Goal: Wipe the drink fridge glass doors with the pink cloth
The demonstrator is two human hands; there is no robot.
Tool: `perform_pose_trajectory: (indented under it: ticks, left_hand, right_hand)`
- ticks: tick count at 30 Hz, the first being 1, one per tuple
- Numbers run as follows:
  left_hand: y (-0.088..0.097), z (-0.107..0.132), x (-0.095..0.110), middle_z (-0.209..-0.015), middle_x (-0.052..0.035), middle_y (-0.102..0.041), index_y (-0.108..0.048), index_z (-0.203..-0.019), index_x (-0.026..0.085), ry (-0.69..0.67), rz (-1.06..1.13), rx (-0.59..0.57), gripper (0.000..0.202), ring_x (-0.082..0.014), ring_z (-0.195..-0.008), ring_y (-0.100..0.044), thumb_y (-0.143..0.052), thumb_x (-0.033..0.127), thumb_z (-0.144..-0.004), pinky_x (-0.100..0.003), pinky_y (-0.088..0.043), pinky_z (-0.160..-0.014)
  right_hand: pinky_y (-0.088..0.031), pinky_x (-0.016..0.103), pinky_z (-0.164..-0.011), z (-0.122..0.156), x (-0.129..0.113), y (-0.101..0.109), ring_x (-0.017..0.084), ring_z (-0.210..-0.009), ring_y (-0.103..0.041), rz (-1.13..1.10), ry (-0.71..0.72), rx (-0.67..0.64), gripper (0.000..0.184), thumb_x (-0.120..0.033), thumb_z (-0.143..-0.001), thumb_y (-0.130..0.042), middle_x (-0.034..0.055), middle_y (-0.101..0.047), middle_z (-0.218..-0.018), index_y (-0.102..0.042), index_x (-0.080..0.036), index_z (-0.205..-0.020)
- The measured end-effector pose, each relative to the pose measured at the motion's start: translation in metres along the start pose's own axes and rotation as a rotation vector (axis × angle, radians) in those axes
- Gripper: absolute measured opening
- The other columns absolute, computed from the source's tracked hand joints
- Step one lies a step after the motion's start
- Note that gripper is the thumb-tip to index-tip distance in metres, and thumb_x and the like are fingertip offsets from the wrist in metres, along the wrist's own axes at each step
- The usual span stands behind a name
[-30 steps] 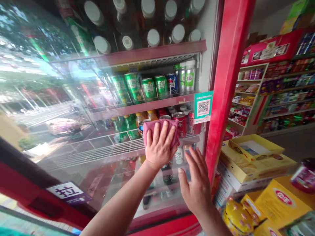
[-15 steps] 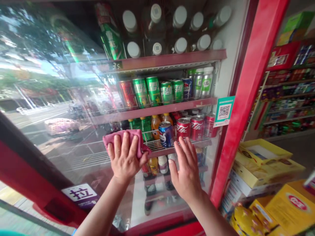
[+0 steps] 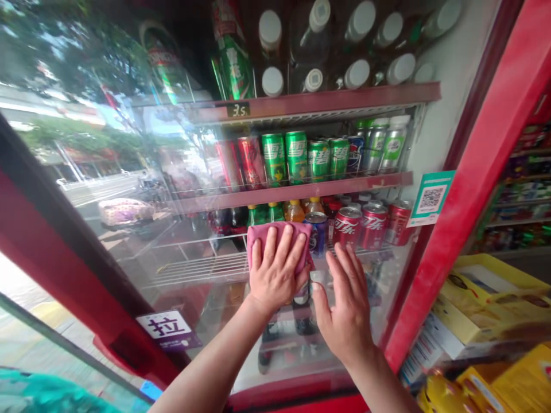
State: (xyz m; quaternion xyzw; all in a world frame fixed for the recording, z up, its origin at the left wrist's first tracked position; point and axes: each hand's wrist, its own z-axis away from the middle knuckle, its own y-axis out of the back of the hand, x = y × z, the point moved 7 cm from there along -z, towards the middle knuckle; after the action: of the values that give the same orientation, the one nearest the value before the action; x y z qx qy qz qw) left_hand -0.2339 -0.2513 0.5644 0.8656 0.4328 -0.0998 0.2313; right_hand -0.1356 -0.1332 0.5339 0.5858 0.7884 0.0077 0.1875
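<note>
My left hand [image 3: 275, 275] holds a pink cloth [image 3: 253, 232] flat against the glass door [image 3: 206, 310] of a drinks fridge. Its fingers are stretched over the cloth, with the thumb by the cloth's lower right corner. To the right, my right hand [image 3: 344, 310] is open, palm toward the glass and holding nothing. Whether it touches the glass I cannot tell. Behind the door, a blue can [image 3: 317, 234] stands partly covered by the cloth, beside several red cans [image 3: 348, 226].
A red door frame [image 3: 469, 189] runs along the right, with a QR code sticker [image 3: 431, 199] beside it. A pull sign [image 3: 166, 327] is at lower left. Yellow boxes [image 3: 495, 292] are stacked at right. Green cans [image 3: 296, 158] and bottles stand on the fridge shelves. Street reflections cover the left glass.
My left hand has slid the cloth rightward across the glass, closer to my right hand, and now covers part of the blue can. The view has shifted left.
</note>
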Motion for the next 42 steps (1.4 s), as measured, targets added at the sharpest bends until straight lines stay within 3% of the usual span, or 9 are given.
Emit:
perform_pose_trajectory:
  ticks: [5, 16, 21, 25, 28, 32, 37, 40, 42]
  left_hand:
    - [0.011, 0.010, -0.026, -0.173, -0.0077, -0.050, -0.043, -0.173, 0.027, -0.026, -0.039, 0.068, 0.086, -0.0279, -0.176, -0.018, -0.068, 0.063, -0.098, -0.049, -0.007, -0.145]
    - [0.055, 0.073, -0.162, -0.184, -0.0149, -0.030, -0.038, -0.175, 0.020, 0.062, -0.154, 0.142, 0.095, -0.0382, -0.175, -0.019, -0.068, 0.067, -0.098, -0.057, -0.013, -0.142]
    - [0.075, 0.117, -0.229, -0.181, -0.0194, -0.037, -0.041, -0.173, 0.019, -0.020, -0.188, 0.147, 0.095, -0.0411, -0.173, -0.026, -0.069, 0.066, -0.096, -0.060, -0.020, -0.140]
    - [0.086, 0.141, -0.260, -0.175, -0.0221, -0.047, -0.045, -0.171, 0.021, -0.107, -0.187, 0.126, 0.096, -0.0418, -0.172, -0.030, -0.073, 0.067, -0.092, -0.060, -0.022, -0.139]
    - [0.088, 0.146, -0.263, -0.176, -0.0234, -0.045, -0.044, -0.172, 0.018, -0.096, -0.187, 0.127, 0.093, -0.0419, -0.172, -0.029, -0.070, 0.065, -0.095, -0.060, -0.021, -0.139]
    - [0.081, 0.140, -0.243, -0.182, -0.0260, -0.032, -0.037, -0.174, 0.011, 0.025, -0.188, 0.133, 0.097, -0.0431, -0.175, -0.019, -0.066, 0.063, -0.098, -0.063, -0.015, -0.140]
    - [0.064, 0.119, -0.182, -0.184, -0.0222, -0.027, -0.032, -0.176, 0.012, 0.100, -0.151, 0.152, 0.098, -0.0403, -0.176, -0.015, -0.067, 0.061, -0.098, -0.061, -0.013, -0.140]
    - [0.050, 0.108, -0.147, -0.181, -0.0192, -0.036, -0.036, -0.175, 0.018, 0.086, -0.132, 0.110, 0.097, -0.0393, -0.175, -0.018, -0.071, 0.062, -0.096, -0.060, -0.014, -0.141]
    - [0.045, 0.107, -0.138, -0.177, -0.0165, -0.044, -0.041, -0.174, 0.022, 0.061, -0.119, 0.078, 0.094, -0.0374, -0.175, -0.021, -0.071, 0.065, -0.096, -0.057, -0.014, -0.142]
  right_hand:
    - [-0.043, 0.074, -0.130, -0.008, -0.011, -0.010, 0.041, -0.166, -0.043, -0.005, 0.021, 0.023, 0.069, -0.024, -0.108, -0.060, 0.0185, -0.049, -0.175, -0.039, -0.023, -0.173]
    - [-0.045, 0.072, -0.130, -0.011, -0.051, -0.035, 0.040, -0.166, -0.043, -0.060, 0.087, 0.016, 0.070, -0.020, -0.106, -0.063, 0.0208, -0.049, -0.175, -0.041, -0.018, -0.173]
    - [-0.045, 0.075, -0.129, -0.005, -0.047, -0.028, 0.042, -0.165, -0.044, -0.042, 0.064, 0.016, 0.069, -0.023, -0.106, -0.064, 0.0203, -0.051, -0.174, -0.043, -0.019, -0.172]
    - [-0.045, 0.076, -0.127, 0.001, -0.043, -0.018, 0.042, -0.164, -0.045, -0.017, 0.056, 0.026, 0.069, -0.025, -0.107, -0.064, 0.0188, -0.051, -0.174, -0.043, -0.022, -0.172]
    - [-0.046, 0.075, -0.127, 0.003, -0.040, -0.010, 0.043, -0.162, -0.047, 0.010, 0.049, 0.039, 0.069, -0.025, -0.106, -0.066, 0.0207, -0.051, -0.173, -0.045, -0.019, -0.171]
    - [-0.046, 0.074, -0.127, 0.007, -0.037, -0.003, 0.044, -0.162, -0.047, 0.030, 0.034, 0.043, 0.068, -0.025, -0.106, -0.067, 0.0217, -0.051, -0.172, -0.046, -0.018, -0.170]
    - [-0.046, 0.075, -0.127, 0.010, -0.052, -0.012, 0.043, -0.163, -0.047, 0.021, 0.053, 0.012, 0.068, -0.024, -0.106, -0.066, 0.0232, -0.053, -0.171, -0.045, -0.017, -0.170]
    - [-0.046, 0.075, -0.127, 0.010, -0.071, -0.026, 0.042, -0.164, -0.045, -0.008, 0.075, -0.028, 0.066, -0.023, -0.107, -0.064, 0.0237, -0.052, -0.171, -0.045, -0.016, -0.169]
    - [-0.046, 0.075, -0.127, 0.010, -0.083, -0.035, 0.041, -0.165, -0.044, -0.031, 0.087, -0.054, 0.065, -0.023, -0.107, -0.063, 0.0236, -0.051, -0.172, -0.045, -0.016, -0.169]
